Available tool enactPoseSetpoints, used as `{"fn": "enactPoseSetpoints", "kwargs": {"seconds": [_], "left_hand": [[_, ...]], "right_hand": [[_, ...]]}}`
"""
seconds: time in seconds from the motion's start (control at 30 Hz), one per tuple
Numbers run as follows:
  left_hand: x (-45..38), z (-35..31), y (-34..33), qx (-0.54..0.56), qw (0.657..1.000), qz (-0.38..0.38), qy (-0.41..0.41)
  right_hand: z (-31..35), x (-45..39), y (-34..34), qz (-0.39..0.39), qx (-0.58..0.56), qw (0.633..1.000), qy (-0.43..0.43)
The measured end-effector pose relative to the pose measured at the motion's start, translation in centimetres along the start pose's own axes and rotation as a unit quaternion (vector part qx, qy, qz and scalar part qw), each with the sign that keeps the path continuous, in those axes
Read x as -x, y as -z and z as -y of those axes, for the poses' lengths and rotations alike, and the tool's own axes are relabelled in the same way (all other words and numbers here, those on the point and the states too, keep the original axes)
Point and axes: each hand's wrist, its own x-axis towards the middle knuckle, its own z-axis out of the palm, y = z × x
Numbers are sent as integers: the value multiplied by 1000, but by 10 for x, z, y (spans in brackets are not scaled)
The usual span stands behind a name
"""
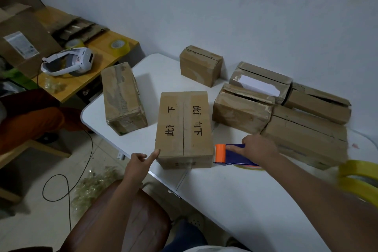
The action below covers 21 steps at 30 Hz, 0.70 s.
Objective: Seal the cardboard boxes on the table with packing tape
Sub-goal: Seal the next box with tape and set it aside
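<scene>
Here, the left hand [139, 162] reaches to the near left corner of the marked box [184, 129], its index finger extended and touching that corner while the remaining fingers are loosely curled and hold nothing. The right hand [258, 149] rests on the tape dispenser [233, 154], a blue body with an orange roller end, which lies on the white table [235, 194] just to the right of the marked box; the index finger lies straight along the top of the dispenser, and whether the other fingers grip its far side cannot be told. The marked box stands closed at the near edge of the table, its centre seam untaped and dark characters written on its flaps. A taped box [122, 98] lies to its left, a small box [200, 65] behind it, and a cluster of open-flapped boxes [286, 104] to the right. A yellow tape roll [358, 180], blurred, sits at the right edge of the view.
</scene>
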Motion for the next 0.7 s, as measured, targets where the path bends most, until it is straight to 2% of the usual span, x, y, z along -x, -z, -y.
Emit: {"fn": "enactPoseSetpoints", "kwargs": {"seconds": [0.1, 0.17, 0.23, 0.33, 0.37, 0.43, 0.5, 0.57, 0.7], "left_hand": [[-3, -5, 6, -36, 999, 25, -3], [1, -10, 9, -20, 1000, 21, -8], [4, -12, 9, -7, 1000, -3, -23], [12, -6, 9, -64, 993, -75, -58], [17, -4, 10, -101, 983, -113, -102], [24, 0, 7, -175, 933, -151, -276], [29, 3, -2, -263, 860, -72, -431], [29, 8, -9, -359, 815, 24, -454], [19, -3, 1, -448, 785, 12, -428]], "right_hand": [[3, 2, 1, 13, -10, 1000, -5], [5, 3, 1, 16, -14, 1000, -6], [8, 4, 0, 14, -15, 1000, -1], [11, 7, -4, 9, -21, 1000, 8], [11, 8, -5, 8, -24, 1000, 7], [11, 9, -7, 2, -24, 1000, 5], [12, 11, -9, -6, -26, 1000, 1], [13, 12, -12, -9, -35, 999, -7], [16, 13, -18, -15, -67, 998, -17]]}}
